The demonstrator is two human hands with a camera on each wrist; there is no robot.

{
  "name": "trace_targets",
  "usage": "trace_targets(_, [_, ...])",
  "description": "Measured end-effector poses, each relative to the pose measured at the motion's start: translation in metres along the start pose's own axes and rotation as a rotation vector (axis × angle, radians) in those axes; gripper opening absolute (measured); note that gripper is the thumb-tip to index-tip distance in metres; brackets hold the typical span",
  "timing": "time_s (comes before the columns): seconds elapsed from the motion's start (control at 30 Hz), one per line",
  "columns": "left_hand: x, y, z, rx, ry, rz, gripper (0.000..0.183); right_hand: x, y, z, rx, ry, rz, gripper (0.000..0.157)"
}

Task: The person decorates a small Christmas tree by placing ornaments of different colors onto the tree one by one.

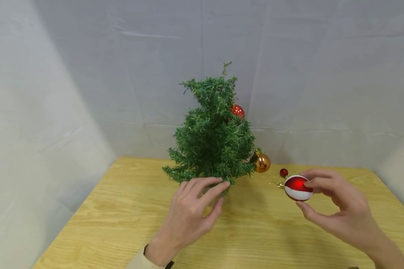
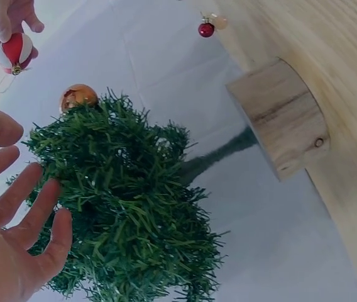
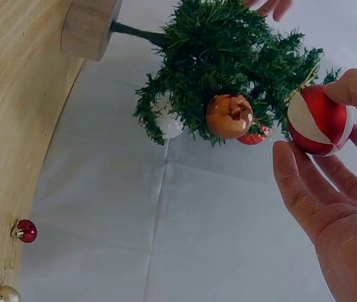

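A small artificial Christmas tree stands on a round wooden base. My right hand pinches a red and white striped bauble between thumb and fingers, to the right of the tree. A gold hanging loop shows on the bauble's cap in the right wrist view. In front of the lower branches is my left hand, its fingers relaxed and slightly bent with nothing in them. Whether its fingertips touch the branches I cannot tell.
On the tree hang a copper-gold bauble, a glittery red bauble and a white bauble. A small dark red bauble and a pale gold bauble lie on the wooden table. White sheeting hangs behind.
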State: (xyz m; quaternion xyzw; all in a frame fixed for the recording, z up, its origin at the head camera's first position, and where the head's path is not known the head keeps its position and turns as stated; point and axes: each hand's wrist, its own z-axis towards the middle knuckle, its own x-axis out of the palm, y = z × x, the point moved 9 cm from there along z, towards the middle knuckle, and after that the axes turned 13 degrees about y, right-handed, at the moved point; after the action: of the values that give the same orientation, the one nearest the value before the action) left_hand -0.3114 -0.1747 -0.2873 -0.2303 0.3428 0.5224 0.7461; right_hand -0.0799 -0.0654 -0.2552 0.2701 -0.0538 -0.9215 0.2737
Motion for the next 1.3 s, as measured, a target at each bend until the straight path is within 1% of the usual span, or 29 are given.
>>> trace_targets(0.1, [-0.003,-0.003,0.002,0.012,-0.022,-0.017,0.041,0.002,0.001,0.000,0.010,0.007,0.000,0.040])
trace_targets(0.23, [-0.008,-0.010,0.006,0.041,-0.063,-0.050,0.037,0.006,0.006,0.003,-0.008,0.002,-0.030,0.038])
trace_targets(0.33, [-0.011,-0.016,0.010,0.066,-0.103,-0.097,0.033,0.008,0.011,0.006,-0.014,-0.013,-0.125,0.038])
trace_targets(0.47, [-0.012,-0.022,0.016,0.072,-0.135,-0.192,0.030,0.014,0.017,0.010,-0.018,-0.020,-0.251,0.038])
trace_targets(0.53, [-0.011,-0.024,0.018,0.060,-0.134,-0.240,0.029,0.017,0.019,0.012,-0.017,-0.013,-0.279,0.038])
trace_targets(0.67, [-0.009,-0.027,0.023,0.024,-0.122,-0.300,0.028,0.021,0.023,0.014,-0.027,-0.004,-0.287,0.035])
trace_targets(0.77, [-0.007,-0.028,0.024,-0.001,-0.123,-0.309,0.025,0.024,0.025,0.017,-0.051,-0.006,-0.283,0.034])
trace_targets(1.07, [-0.001,-0.028,0.025,-0.083,-0.116,-0.331,0.018,0.032,0.027,0.017,-0.054,0.025,-0.281,0.031])
trace_targets(1.2, [-0.001,-0.029,0.026,-0.095,-0.129,-0.335,0.012,0.034,0.026,0.017,-0.042,0.036,-0.285,0.032])
trace_targets(1.3, [-0.001,-0.029,0.026,-0.087,-0.149,-0.334,0.009,0.035,0.026,0.016,-0.040,0.037,-0.290,0.032])
